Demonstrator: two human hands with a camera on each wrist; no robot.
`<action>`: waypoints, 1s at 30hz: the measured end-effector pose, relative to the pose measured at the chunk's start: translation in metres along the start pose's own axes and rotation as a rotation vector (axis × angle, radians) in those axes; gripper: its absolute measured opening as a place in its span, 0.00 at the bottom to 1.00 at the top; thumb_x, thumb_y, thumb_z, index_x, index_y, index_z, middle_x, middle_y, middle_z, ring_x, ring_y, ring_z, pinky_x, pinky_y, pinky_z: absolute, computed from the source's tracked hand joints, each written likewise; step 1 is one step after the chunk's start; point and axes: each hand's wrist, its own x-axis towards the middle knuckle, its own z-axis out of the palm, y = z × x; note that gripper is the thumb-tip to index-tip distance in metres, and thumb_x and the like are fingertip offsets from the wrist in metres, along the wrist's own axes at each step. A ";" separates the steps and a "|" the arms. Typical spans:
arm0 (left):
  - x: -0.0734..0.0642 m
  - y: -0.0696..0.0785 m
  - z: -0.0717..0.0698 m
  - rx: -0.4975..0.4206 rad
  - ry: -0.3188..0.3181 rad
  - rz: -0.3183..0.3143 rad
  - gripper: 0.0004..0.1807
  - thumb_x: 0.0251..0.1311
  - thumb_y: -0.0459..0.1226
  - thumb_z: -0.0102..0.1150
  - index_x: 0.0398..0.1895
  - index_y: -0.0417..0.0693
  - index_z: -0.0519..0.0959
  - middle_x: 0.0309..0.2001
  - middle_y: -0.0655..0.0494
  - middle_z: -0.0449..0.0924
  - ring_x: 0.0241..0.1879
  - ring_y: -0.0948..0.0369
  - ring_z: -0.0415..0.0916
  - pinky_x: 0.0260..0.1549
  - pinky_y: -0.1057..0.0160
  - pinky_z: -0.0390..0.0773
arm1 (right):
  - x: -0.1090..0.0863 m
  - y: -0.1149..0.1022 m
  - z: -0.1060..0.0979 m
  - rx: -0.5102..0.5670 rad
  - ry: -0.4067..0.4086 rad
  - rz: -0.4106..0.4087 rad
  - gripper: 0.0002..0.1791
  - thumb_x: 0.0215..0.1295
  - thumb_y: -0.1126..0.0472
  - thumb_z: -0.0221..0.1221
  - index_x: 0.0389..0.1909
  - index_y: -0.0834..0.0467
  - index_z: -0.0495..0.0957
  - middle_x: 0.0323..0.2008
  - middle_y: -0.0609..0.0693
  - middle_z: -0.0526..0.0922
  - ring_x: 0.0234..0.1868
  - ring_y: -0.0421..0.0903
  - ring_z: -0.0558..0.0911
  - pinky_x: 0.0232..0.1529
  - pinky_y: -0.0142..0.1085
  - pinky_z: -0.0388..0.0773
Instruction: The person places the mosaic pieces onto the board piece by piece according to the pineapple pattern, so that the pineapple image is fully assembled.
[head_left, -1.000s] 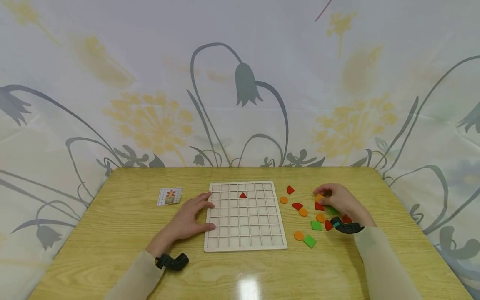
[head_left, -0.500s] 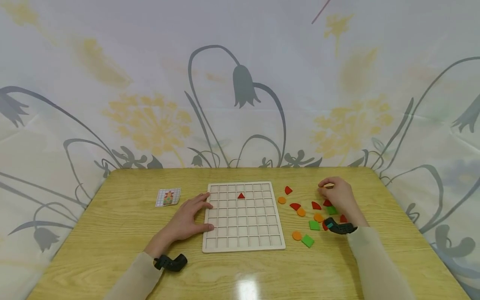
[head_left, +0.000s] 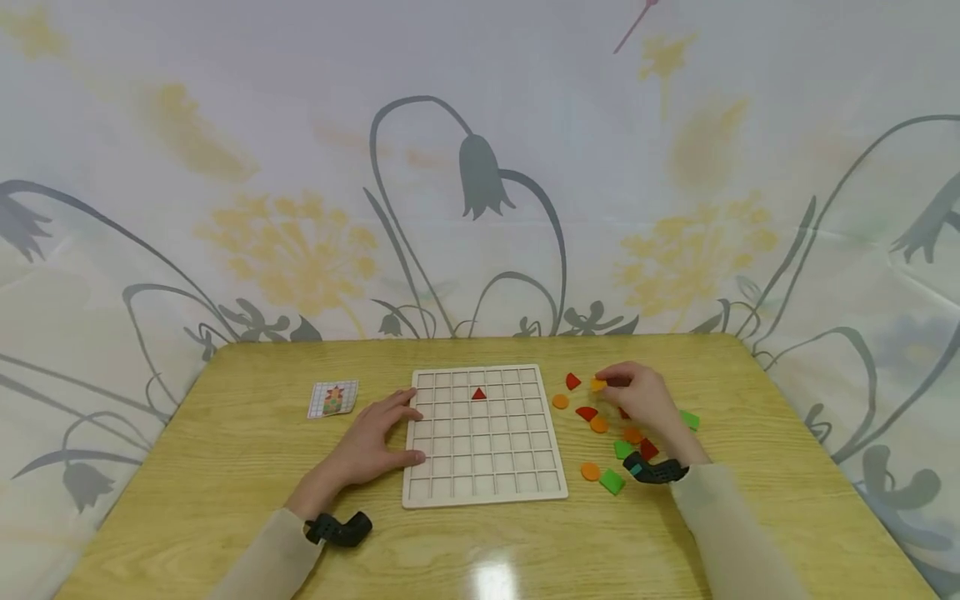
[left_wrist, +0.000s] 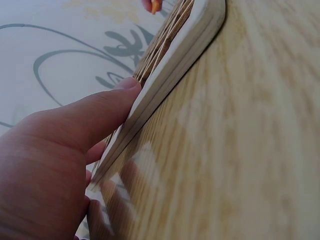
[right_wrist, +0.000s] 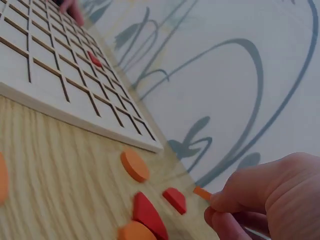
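The white grid board (head_left: pixel 482 502) lies on the table, with a red triangle (head_left: pixel 478 394) in one of its upper cells. My left hand (head_left: pixel 373 443) is spread along the board's left side, fingertips and thumb resting on the rim; the left wrist view shows the thumb (left_wrist: pixel 107 107) against the edge. My right hand (head_left: pixel 643 400) pinches a small orange tile (head_left: pixel 597 385) between thumb and fingers, right of the board and above the loose pieces. In the right wrist view only a thin edge of the orange tile (right_wrist: pixel 202 193) shows; the fingers cover the rest.
Loose flat pieces are scattered right of the board: orange discs (head_left: pixel 590 472), red quarter-circle pieces (head_left: pixel 573 382) and green squares (head_left: pixel 612 482). The right hand hides some. A small printed pattern card (head_left: pixel 332 400) lies left of the board. A flower-printed cloth hangs behind the table.
My right hand has lifted the orange tile from among the pieces and carried it left towards the board. My left hand stays on the rim. The head view has shifted slightly.
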 end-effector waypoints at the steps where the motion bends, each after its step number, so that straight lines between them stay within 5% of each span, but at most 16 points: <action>1: -0.001 0.000 0.000 0.001 0.003 0.001 0.30 0.55 0.55 0.70 0.58 0.52 0.78 0.76 0.51 0.57 0.76 0.47 0.49 0.69 0.38 0.52 | 0.000 -0.002 0.005 0.018 -0.009 -0.003 0.15 0.65 0.65 0.62 0.51 0.64 0.82 0.51 0.61 0.81 0.48 0.57 0.81 0.46 0.42 0.80; 14: 0.000 0.001 -0.001 -0.001 0.004 0.010 0.30 0.55 0.54 0.70 0.58 0.51 0.78 0.76 0.50 0.57 0.76 0.48 0.49 0.69 0.38 0.52 | 0.006 -0.037 0.083 0.092 -0.061 -0.204 0.07 0.60 0.65 0.70 0.39 0.58 0.87 0.44 0.51 0.83 0.40 0.47 0.83 0.42 0.37 0.82; 30: -0.001 0.002 0.000 -0.004 -0.002 0.002 0.31 0.56 0.54 0.70 0.58 0.50 0.77 0.76 0.50 0.57 0.76 0.48 0.48 0.70 0.39 0.49 | 0.021 -0.058 0.134 0.140 -0.120 -0.281 0.04 0.58 0.62 0.72 0.34 0.53 0.88 0.40 0.44 0.81 0.38 0.42 0.79 0.40 0.33 0.78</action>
